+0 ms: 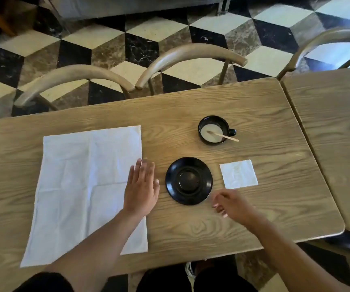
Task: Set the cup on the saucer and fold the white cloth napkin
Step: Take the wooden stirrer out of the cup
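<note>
Fingers, left hand (141,187): straight and held together, palm down, holding nothing; they lie over the right edge of the white cloth napkin and the bare wood beside it.
Fingers, right hand (232,204): loosely curled and blurred, holding nothing; the hand hovers near the front edge of the bench, just right of the saucer's near rim.
Saucer (188,181): black, round, with a raised ring in its middle; it sits bare on the bench between the two hands, toward the front edge.
Cup (213,129): black, with its handle pointing right; it stands on the wood behind the saucer, toward the back edge, apart from the saucer. It holds a pale liquid.
Stirrer (224,136): a thin wooden stick rests in the cup, its free end leaning out over the right rim.
White cloth napkin (85,186): spread flat and unfolded over the left half of the bench, creased, its near edge close to the front edge.
Paper napkin (239,174): a small white square lying flat just right of the saucer.
Bench (254,218): light wood-grain top with rounded corners; a second like top adjoins its right edge.
Chairs (191,53): curved wooden backrests stand along the back edge, over a checkered floor (140,49).
</note>
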{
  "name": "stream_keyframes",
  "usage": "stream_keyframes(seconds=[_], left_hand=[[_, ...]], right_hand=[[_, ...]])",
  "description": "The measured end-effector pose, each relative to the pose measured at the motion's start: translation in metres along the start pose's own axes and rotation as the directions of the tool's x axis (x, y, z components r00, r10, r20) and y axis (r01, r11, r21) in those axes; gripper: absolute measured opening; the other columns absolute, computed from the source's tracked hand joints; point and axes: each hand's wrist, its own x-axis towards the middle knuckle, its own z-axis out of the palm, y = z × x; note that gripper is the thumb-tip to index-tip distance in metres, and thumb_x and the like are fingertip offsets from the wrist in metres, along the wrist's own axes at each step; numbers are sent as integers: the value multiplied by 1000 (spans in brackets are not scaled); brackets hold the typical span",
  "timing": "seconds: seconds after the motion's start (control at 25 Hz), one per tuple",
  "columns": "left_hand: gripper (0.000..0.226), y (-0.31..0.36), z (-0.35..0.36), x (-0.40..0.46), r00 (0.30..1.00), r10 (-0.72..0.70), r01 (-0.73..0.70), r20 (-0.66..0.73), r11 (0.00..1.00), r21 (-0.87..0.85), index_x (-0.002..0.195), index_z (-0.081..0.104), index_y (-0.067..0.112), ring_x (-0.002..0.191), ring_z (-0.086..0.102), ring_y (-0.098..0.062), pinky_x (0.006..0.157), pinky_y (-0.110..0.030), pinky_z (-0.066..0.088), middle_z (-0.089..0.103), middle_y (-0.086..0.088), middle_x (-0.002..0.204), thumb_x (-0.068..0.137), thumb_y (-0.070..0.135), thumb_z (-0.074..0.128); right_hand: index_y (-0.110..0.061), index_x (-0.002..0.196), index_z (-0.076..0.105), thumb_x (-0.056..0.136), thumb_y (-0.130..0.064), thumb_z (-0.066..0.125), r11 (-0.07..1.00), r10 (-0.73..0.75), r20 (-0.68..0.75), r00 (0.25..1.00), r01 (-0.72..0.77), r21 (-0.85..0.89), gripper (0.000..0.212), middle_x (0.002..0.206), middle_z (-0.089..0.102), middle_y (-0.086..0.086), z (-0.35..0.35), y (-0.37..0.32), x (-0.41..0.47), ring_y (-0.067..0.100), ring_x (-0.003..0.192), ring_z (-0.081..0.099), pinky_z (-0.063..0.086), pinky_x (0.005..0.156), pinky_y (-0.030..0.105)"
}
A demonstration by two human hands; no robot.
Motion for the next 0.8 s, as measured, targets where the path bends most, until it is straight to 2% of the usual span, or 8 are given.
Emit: stream_keyframes(seconds=[0.12, 0.28, 0.44, 0.56, 0.8], left_hand=[[58, -9, 9, 27, 999, -26, 26, -31, 1000, -1, 156, 34, 8, 156, 21, -36, 126, -54, 20, 29, -19, 165, 104, 35, 36], [59, -13, 27, 44, 999, 27, -27, -33, 1000, 6, 155, 35, 4, 155, 23, -36, 126, -54, 21, 29, -21, 165, 105, 34, 33], [61, -10, 38, 50, 998, 15, -14, -53, 1000, 7, 154, 38, 3, 155, 25, -37, 126, -54, 21, 31, -22, 164, 106, 39, 29], [63, -11, 38, 48, 997, 27, -27, -74, 1000, 7, 154, 38, 4, 155, 24, -37, 125, -55, 22, 31, -21, 164, 106, 43, 29], [63, -14, 42, 50, 995, 10, -9, -99, 1000, 11, 153, 41, 6, 156, 24, -33, 124, -55, 24, 31, -17, 165, 102, 42, 36]], right_hand=[[-6, 91, 74, 97, -15, 59, 947, 64, -201, 978, 4, 320, 19, 76, 71, 8, -20, -17, 28, 19, 66, 63, 48, 56, 29], [-10, 92, 70, 94, -26, 62, 881, 107, -368, 924, 83, 466, 18, 82, 72, 9, -50, -37, 53, 22, 68, 67, 48, 59, 32], [-14, 90, 68, 95, -38, 63, 875, 80, -449, 890, 153, 459, 25, 86, 73, 9, -73, -55, 74, 21, 70, 68, 51, 63, 36], [-17, 87, 72, 95, -33, 65, 908, 29, -459, 888, 168, 384, 20, 89, 76, 12, -82, -66, 85, 20, 68, 68, 51, 64, 34], [-16, 69, 74, 86, -30, 69, 977, -57, -503, 862, 153, 152, 23, 70, 75, 5, -88, -67, 98, 13, 62, 65, 50, 64, 36]])
